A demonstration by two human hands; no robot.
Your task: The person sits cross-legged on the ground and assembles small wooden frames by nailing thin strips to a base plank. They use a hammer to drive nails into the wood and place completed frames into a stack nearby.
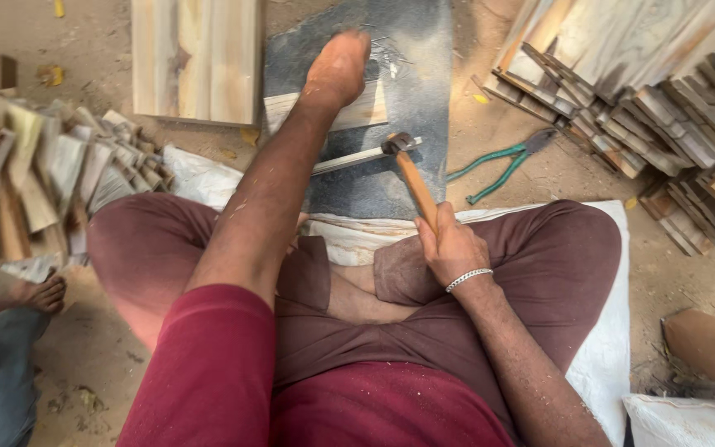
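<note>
Maroon sleeves and crossed legs fill the near view, hiding most of the white sack (606, 364) the person sits on. Right hand (450, 246), wearing a bracelet, is clenched around the wooden handle of a hammer (411, 178), its head resting over a thin wooden strip (349, 159) on the dark stone slab (407, 99). Left hand (338, 68) presses flat on a small wooden piece (366, 108) farther along the slab; its fingers cannot be made out from here. Green pliers (498, 165) lie on the dirt just beside the slab. Stacks of wooden pieces (664, 99) are cut off at both edges. Another person's bare foot (39, 294) shows at left.
</note>
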